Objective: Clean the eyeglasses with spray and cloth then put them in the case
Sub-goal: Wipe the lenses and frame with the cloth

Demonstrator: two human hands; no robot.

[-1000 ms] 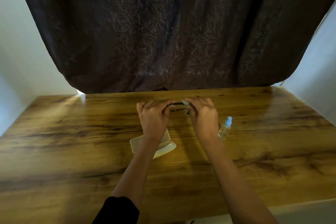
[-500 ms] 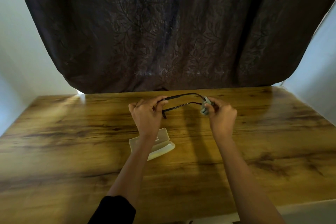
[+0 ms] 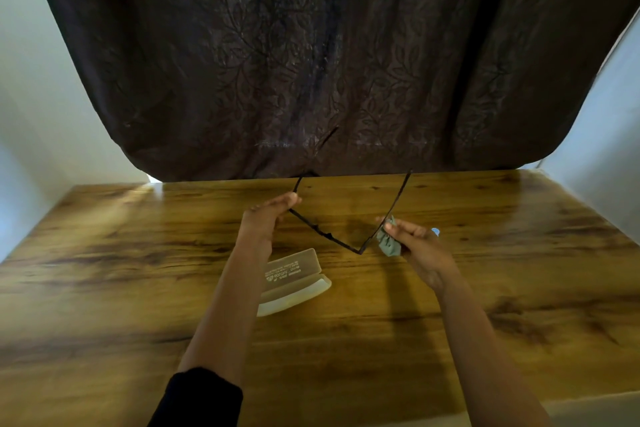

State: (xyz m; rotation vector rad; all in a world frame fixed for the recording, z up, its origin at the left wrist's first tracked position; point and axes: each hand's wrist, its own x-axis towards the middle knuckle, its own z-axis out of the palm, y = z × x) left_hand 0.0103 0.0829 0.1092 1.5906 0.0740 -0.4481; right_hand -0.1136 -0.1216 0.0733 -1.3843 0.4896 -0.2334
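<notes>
Black-framed eyeglasses [image 3: 332,239] hang in the air over the middle of the wooden table [image 3: 104,270], temples unfolded and pointing away from me. My left hand [image 3: 266,218] pinches the left end of the frame. My right hand [image 3: 415,246] grips a crumpled grey-green cloth [image 3: 388,244] against the right temple near its hinge. The cream eyeglass case [image 3: 294,282] lies open on the table below my left forearm. Only the blue cap of the spray bottle [image 3: 435,231] shows, behind my right hand.
A dark patterned curtain [image 3: 329,55] hangs behind the table's far edge. Pale walls close in on both sides. The table's near edge runs along the bottom right.
The glasses went from folded between both hands to unfolded, temples swung outward. My hands moved apart, and the right hand with the cloth slid to the right temple, covering the spray bottle.
</notes>
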